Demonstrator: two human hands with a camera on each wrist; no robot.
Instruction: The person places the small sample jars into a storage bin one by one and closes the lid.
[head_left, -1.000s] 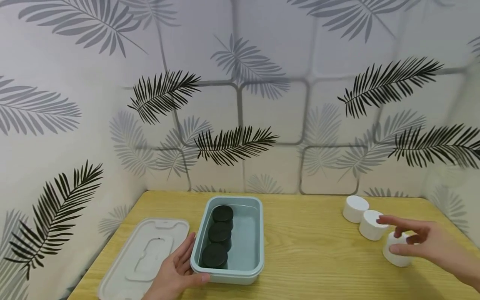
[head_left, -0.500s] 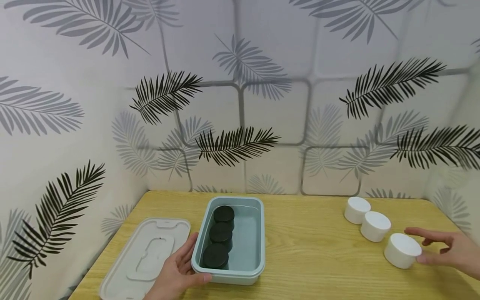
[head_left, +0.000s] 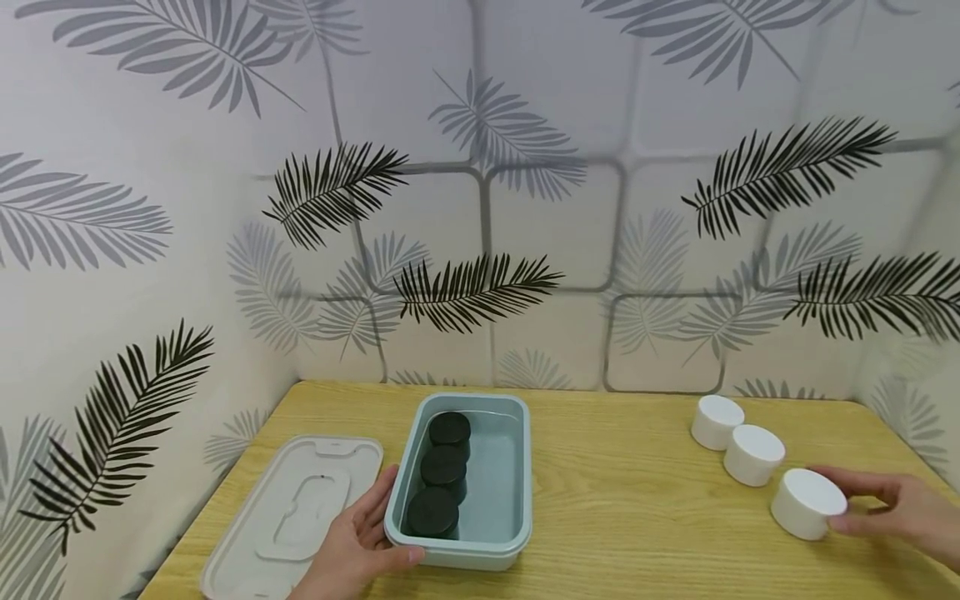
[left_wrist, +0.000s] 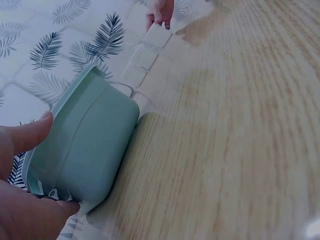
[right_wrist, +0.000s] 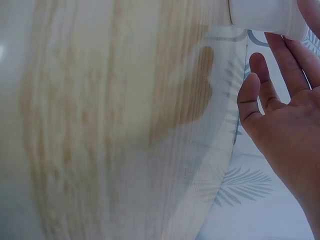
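— At the table's (head_left: 637, 517) near edge, what is found?
— The green box (head_left: 495, 546) is gripped at its near left corner by the left hand (head_left: 352, 550), thumb curled along the rim; its long axis runs near to far. Its lid (head_left: 288, 517) lies flat just beside.
— And rightward?
— The nearest white jar (head_left: 806, 504), upright, is touched by the right hand (head_left: 900, 508), fingers loosely spread. Two more white jars (head_left: 752, 455) stand beyond, unobstructed. Three black jars (head_left: 442, 468) are lined inside the box.

Matt plastic container (head_left: 517, 467) and white jars (head_left: 806, 502) on smooth wood-grain table (head_left: 637, 508).
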